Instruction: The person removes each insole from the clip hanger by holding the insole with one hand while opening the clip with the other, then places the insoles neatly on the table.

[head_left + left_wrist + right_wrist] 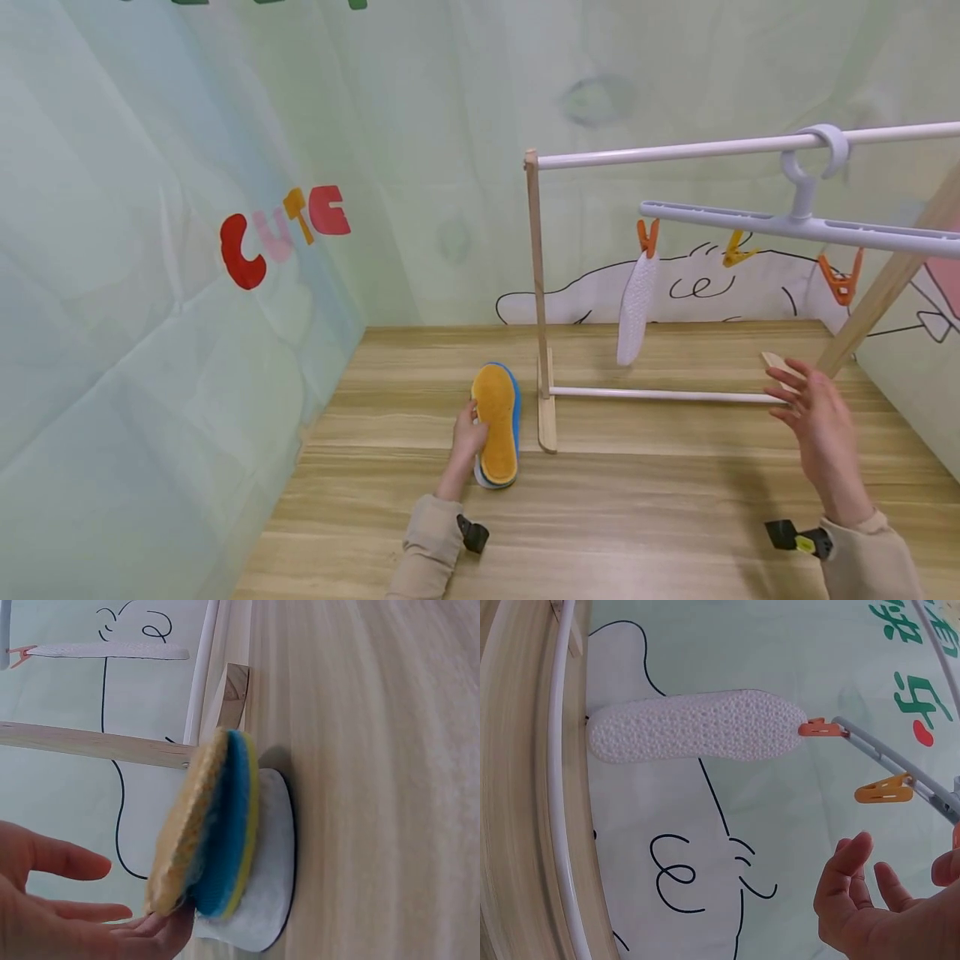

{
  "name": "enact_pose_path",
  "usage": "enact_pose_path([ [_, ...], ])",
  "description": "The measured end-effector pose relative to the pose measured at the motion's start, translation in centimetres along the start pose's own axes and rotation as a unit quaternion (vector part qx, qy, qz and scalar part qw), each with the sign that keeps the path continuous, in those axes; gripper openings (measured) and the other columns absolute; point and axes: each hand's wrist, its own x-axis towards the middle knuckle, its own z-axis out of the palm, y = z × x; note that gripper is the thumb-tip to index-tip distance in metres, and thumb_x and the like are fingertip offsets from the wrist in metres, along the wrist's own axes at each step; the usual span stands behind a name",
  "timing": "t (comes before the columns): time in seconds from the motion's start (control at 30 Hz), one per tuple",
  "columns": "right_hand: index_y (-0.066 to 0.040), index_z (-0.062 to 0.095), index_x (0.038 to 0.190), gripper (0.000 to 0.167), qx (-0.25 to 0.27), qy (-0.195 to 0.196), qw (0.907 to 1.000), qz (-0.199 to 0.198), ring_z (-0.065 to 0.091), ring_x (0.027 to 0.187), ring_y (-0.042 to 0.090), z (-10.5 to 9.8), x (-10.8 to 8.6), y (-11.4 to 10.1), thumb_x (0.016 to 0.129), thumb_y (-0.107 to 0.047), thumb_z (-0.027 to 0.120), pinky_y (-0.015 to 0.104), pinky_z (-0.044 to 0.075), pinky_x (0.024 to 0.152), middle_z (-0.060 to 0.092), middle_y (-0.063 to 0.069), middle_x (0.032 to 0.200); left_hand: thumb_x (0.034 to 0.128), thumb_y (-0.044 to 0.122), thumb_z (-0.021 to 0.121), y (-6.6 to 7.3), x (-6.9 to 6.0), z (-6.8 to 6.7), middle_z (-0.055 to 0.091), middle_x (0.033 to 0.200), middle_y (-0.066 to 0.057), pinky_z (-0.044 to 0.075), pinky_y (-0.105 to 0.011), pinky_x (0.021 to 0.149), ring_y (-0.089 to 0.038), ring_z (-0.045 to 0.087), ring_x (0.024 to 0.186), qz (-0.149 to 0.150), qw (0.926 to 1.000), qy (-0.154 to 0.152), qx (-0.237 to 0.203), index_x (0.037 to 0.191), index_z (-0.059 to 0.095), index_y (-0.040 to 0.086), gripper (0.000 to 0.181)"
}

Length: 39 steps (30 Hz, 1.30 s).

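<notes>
In the head view my left hand point(468, 433) is at the left edge of an orange insole point(496, 417). A blue insole point(517, 400) lies under it, with a whitish one point(483, 479) beneath. The left wrist view shows fingertips point(176, 926) against the lower edge of the orange and blue insoles, which tilt up off the white one; the uppermost digit stays apart. My right hand point(821, 425) is raised at the right of the rack, its fingers loosely bent and holding nothing. A white textured insole point(697, 726) hangs from an orange clip point(821, 729) on the hanger.
A rack has wooden posts point(536, 275) and white rods point(667, 153). From its top rod hangs a grey hanger point(802, 221), which also carries a yellow clip point(738, 250) and another orange clip point(842, 277). Printed cloth walls point(420, 217) stand behind the wooden tabletop point(600, 517).
</notes>
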Motion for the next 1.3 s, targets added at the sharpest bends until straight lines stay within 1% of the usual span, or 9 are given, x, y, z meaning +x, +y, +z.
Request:
enact_pose_path([
  [0.1,-0.016,0.046,0.116,0.027,-0.017,-0.001,0.9999,0.004,0.061,0.083,0.004,0.2,0.2,0.0,0.096,-0.027,0.031,0.017,0.047,0.063,0.064,-0.008,0.101,0.0713,0.003,0.058,-6.2,4.8,1.7,0.052,0.118,-0.021,0.048,-0.032,0.071,-0.03,0.049,0.104,0.02,0.9997,0.007,0.014,0.133,0.039,0.009,0.065],
  [0.17,-0.015,0.046,0.116,0.027,-0.016,-0.006,0.9998,0.003,0.061,0.083,0.004,0.3,0.3,0.0,0.096,-0.027,0.031,0.017,0.047,0.063,0.064,-0.008,0.102,0.0711,0.007,0.06,-7.7,5.9,2.0,0.052,0.118,-0.021,0.047,-0.035,0.072,-0.032,0.048,0.106,0.025,0.9995,0.007,0.017,0.133,0.039,0.013,0.066],
  [0.23,-0.015,0.046,0.116,0.027,-0.016,-0.009,0.9998,0.005,0.06,0.083,0.004,0.4,0.6,0.0,0.096,-0.027,0.031,0.017,0.048,0.063,0.064,-0.008,0.102,0.0697,0.01,0.061,-7.7,5.6,1.9,0.053,0.116,-0.02,0.046,-0.032,0.071,-0.031,0.049,0.104,0.04,0.999,0.012,0.015,0.131,0.043,0.017,0.065],
  [0.5,-0.018,0.045,0.115,0.026,-0.054,-0.01,0.9983,0.018,0.058,0.083,0.004,0.9,1.9,-0.2,0.095,-0.03,0.035,0.017,0.047,0.063,0.061,-0.01,0.102,0.0768,0.01,0.056,-4.5,3.0,1.1,0.048,0.123,-0.026,0.045,-0.037,0.081,-0.034,0.047,0.111,0.057,0.9979,0.002,0.031,0.133,0.039,0.005,0.059],
  [0.73,-0.018,0.046,0.114,0.023,-0.088,-0.007,0.9961,0.001,0.057,0.081,0.004,1.3,3.6,-0.4,0.094,-0.026,0.04,0.016,0.046,0.061,0.061,-0.011,0.1,0.078,0.015,0.059,-4.0,2.4,1.3,0.044,0.131,-0.02,0.039,-0.043,0.095,-0.035,0.041,0.12,0.077,0.9966,0.002,0.027,0.133,0.039,0.011,0.059],
  [0.93,-0.02,0.044,0.115,0.022,-0.119,-0.009,0.9928,0.001,0.056,0.083,0.001,1.4,4.6,-0.5,0.093,-0.023,0.043,0.014,0.045,0.063,0.058,-0.014,0.101,0.0813,0.012,0.053,1.0,-1.8,0.3,0.037,0.137,-0.023,0.035,-0.043,0.099,-0.035,0.035,0.126,0.061,0.9977,0.003,0.03,0.135,0.035,0.003,0.057],
  [1.03,-0.022,0.043,0.114,0.021,-0.149,-0.017,0.9886,-0.007,0.055,0.084,-0.001,1.6,5.0,-0.6,0.093,-0.022,0.043,0.011,0.045,0.065,0.057,-0.016,0.102,0.0847,0.018,0.053,2.5,-3.3,0.2,0.04,0.136,-0.02,0.034,-0.041,0.102,-0.031,0.036,0.126,0.106,0.9941,0.023,0.01,0.133,0.038,0.004,0.052],
  [1.2,-0.023,0.043,0.115,0.023,-0.179,-0.026,0.9835,-0.013,0.055,0.086,-0.003,2.0,5.8,-0.7,0.093,-0.02,0.045,0.009,0.045,0.066,0.056,-0.016,0.103,0.0914,0.029,0.047,2.5,-2.9,1.2,0.047,0.13,-0.017,0.042,-0.034,0.094,-0.026,0.048,0.118,0.192,0.9799,0.046,-0.03,0.128,0.044,0.006,0.044],
  [1.3,-0.017,0.04,0.123,0.032,-0.227,-0.02,0.9738,-0.005,0.053,0.088,-0.004,2.3,6.2,-0.8,0.092,-0.023,0.046,0.009,0.045,0.067,0.053,-0.018,0.105,0.0926,0.025,0.045,5.4,-5.0,1.1,0.053,0.12,-0.018,0.048,-0.028,0.081,-0.023,0.056,0.106,0.225,0.9713,0.045,-0.064,0.121,0.05,0.004,0.036],
])
